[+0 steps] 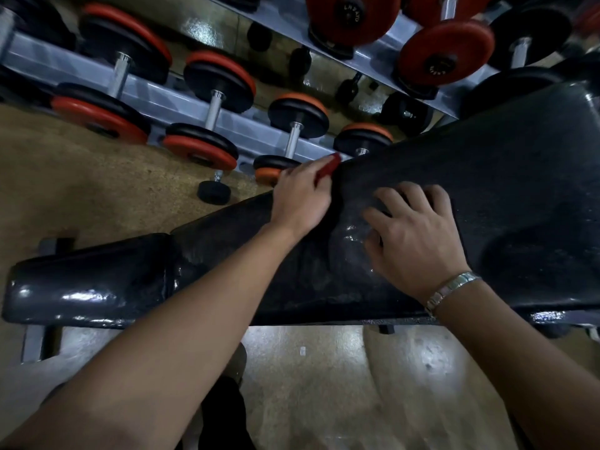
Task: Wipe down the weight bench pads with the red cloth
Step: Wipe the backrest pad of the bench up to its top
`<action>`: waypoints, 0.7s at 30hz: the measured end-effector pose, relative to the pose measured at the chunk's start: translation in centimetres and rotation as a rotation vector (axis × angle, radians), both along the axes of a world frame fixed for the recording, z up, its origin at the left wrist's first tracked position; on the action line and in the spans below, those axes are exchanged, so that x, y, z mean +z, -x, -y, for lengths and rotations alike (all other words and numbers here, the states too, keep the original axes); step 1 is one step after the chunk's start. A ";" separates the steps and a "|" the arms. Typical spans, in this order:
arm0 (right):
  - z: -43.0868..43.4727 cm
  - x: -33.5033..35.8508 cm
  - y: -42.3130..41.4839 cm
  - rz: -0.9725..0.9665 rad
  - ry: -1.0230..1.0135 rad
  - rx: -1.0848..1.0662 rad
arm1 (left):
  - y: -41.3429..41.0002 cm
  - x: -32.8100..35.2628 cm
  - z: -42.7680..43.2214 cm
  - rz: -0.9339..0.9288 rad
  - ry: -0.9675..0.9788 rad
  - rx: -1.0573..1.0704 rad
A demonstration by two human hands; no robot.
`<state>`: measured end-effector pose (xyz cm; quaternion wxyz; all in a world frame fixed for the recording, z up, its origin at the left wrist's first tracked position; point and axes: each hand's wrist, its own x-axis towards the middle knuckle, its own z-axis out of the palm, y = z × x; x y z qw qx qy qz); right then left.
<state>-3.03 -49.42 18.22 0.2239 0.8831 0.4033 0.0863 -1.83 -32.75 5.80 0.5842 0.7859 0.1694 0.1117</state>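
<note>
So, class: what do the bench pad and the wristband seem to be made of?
Bench pad: probably vinyl or leatherette, black, finely grained, with glossy highlights. Wristband on the right wrist: apparently metal, silvery linked segments that catch the light.

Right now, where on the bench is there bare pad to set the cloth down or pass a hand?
Free: the small seat pad at the left end, and the wide back pad beyond the right hand. Crowded: the middle, where the left hand grips the red cloth at the far edge.
</note>
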 end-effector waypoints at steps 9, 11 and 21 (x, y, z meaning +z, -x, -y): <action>0.3 0.1 -0.2 -0.008 0.032 0.006 | 3.3 -2.3 -0.1 -0.018 -0.139 0.018; 0.2 0.1 -0.2 -0.007 0.032 0.004 | 1.1 -0.6 0.9 -0.007 -0.125 -0.005; 1.9 1.5 -1.1 -0.014 -0.041 0.095 | 5.2 -2.8 0.9 0.033 -0.176 -0.040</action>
